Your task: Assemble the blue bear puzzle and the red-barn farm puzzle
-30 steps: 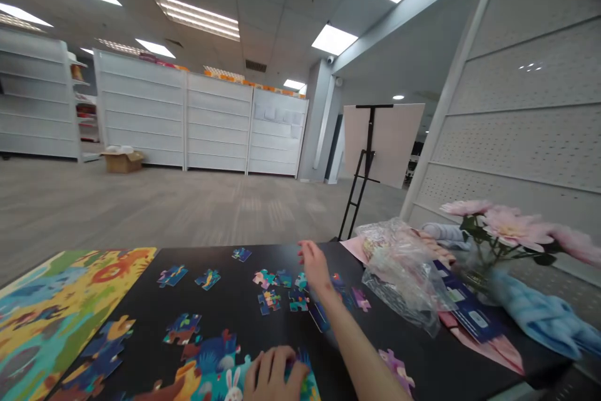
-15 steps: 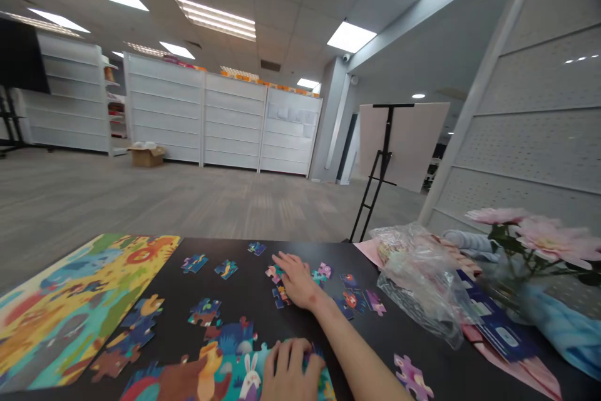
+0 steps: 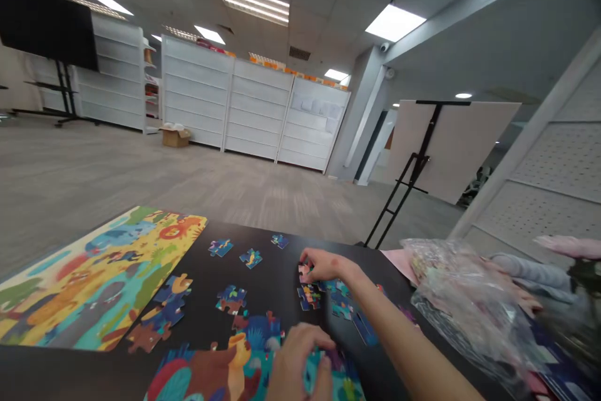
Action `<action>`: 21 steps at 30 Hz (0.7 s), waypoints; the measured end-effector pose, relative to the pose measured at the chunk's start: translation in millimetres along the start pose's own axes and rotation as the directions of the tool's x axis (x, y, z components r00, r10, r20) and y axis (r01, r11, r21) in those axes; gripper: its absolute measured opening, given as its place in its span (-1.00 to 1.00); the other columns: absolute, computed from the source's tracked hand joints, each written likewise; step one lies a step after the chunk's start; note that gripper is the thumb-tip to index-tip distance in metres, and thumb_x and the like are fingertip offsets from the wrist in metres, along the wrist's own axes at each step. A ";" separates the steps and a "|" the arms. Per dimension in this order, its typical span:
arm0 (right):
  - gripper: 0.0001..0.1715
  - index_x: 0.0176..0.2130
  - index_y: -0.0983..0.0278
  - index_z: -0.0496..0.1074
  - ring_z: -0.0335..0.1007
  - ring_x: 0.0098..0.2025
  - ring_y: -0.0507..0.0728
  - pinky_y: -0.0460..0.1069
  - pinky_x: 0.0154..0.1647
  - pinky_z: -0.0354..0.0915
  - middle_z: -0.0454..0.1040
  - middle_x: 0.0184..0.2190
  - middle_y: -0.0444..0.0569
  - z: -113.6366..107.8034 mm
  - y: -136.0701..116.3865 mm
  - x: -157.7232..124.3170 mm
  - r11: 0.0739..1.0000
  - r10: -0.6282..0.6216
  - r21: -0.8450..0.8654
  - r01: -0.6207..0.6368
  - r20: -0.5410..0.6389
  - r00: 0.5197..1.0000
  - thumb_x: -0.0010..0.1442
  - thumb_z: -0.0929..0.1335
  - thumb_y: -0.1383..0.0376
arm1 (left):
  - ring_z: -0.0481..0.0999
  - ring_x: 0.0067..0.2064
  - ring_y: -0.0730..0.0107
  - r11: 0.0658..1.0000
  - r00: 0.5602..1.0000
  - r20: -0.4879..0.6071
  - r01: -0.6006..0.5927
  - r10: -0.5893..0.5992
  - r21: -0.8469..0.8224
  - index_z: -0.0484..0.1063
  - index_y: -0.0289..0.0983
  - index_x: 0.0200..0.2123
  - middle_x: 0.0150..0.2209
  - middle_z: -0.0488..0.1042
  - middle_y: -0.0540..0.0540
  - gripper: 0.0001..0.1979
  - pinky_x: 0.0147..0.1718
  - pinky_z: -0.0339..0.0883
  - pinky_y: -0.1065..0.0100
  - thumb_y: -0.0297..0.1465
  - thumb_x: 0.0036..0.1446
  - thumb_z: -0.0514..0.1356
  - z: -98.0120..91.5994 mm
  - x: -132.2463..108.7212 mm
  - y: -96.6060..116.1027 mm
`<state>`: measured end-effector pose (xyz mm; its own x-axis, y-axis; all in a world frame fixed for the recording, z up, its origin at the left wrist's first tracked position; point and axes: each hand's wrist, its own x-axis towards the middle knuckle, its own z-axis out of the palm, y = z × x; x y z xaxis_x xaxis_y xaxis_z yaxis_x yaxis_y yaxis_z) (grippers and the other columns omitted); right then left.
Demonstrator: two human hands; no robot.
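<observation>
My right hand [image 3: 323, 265] reaches over the black table, thumb and fingertips closed on a pink puzzle piece [image 3: 304, 272]. Just below that piece lies a dark puzzle piece with orange figures [image 3: 308, 296]. Teal puzzle pieces [image 3: 341, 302] sit partly behind my right forearm. At the lower middle, my left hand [image 3: 300, 360] rests on the joined part of a jigsaw puzzle [image 3: 206, 376], its thumb and fingers apart. Part of the joined picture is hidden under that hand.
On the left lies a bright animal picture sheet [image 3: 107, 276], with joined pieces [image 3: 164, 313] beside it. Several loose pieces [image 3: 220, 247] dot the table's far side. Clear plastic bags [image 3: 464, 301] cover the right side. An easel [image 3: 417, 169] stands beyond the table.
My right hand's fingers have gone from spread flat to pinched around the pink piece. My left hand's fingers have curled with the thumb apart. The whole view has turned and tilted.
</observation>
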<state>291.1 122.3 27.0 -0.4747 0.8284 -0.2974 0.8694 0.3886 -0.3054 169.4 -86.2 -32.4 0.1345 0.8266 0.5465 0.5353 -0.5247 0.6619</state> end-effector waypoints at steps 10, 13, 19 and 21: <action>-0.73 -0.21 0.32 0.54 0.41 -0.33 0.02 -0.14 -0.38 0.26 0.54 -0.36 -0.11 0.3 13.0 0.4 0.988 0.063 0.146 -0.059 -0.025 0.998 0.05 0.46 0.25 | 0.52 0.06 0.07 0.934 0.955 -0.157 0.282 -0.251 0.222 0.54 -0.11 -0.17 -0.09 0.59 -0.08 -0.71 0.02 0.36 0.01 -0.41 0.05 0.12 -31.0 -15.0 -29.2; -0.54 -0.07 0.25 0.50 0.40 -0.28 0.01 -0.14 -0.33 0.27 0.53 -0.20 -0.11 -0.9 13.3 -2.9 0.990 0.034 0.140 -0.031 -0.020 0.999 -0.03 0.49 0.29 | 0.50 0.09 0.10 0.946 0.969 -0.105 0.242 -0.224 0.216 0.53 -0.12 -0.12 -0.06 0.59 -0.10 -0.72 -0.01 0.42 0.12 -0.37 0.11 0.12 -44.3 -13.8 -35.6; -0.28 -0.17 0.21 0.52 0.34 -0.35 0.01 -0.13 -0.36 0.24 0.46 -0.34 -0.23 -5.6 8.2 2.6 0.989 0.051 0.136 -0.061 0.075 0.996 -0.44 0.60 0.36 | 0.30 0.27 0.01 0.911 0.932 0.118 0.297 -0.342 0.287 0.50 -0.05 0.00 0.09 0.52 -0.03 -0.62 0.15 0.25 -0.05 -0.37 0.11 0.11 -72.3 -5.0 -28.6; -0.42 -0.29 0.26 0.51 0.32 -0.39 0.01 -0.12 -0.39 0.22 0.43 -0.45 -0.25 -9.8 6.3 0.8 0.982 0.065 0.171 -0.080 0.088 0.994 -0.43 0.60 0.36 | 0.27 0.29 0.00 0.879 0.894 0.167 0.346 -0.415 0.328 0.52 -0.04 -0.01 0.11 0.50 -0.01 -0.57 0.23 0.11 -0.09 -0.40 0.03 0.13 -72.4 -1.3 -19.2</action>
<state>297.5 129.3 33.7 -0.4273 0.8130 -0.3955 0.8680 0.2464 -0.4311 98.6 -91.9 -8.6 0.0377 0.9910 0.1287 0.7908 -0.1083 0.6024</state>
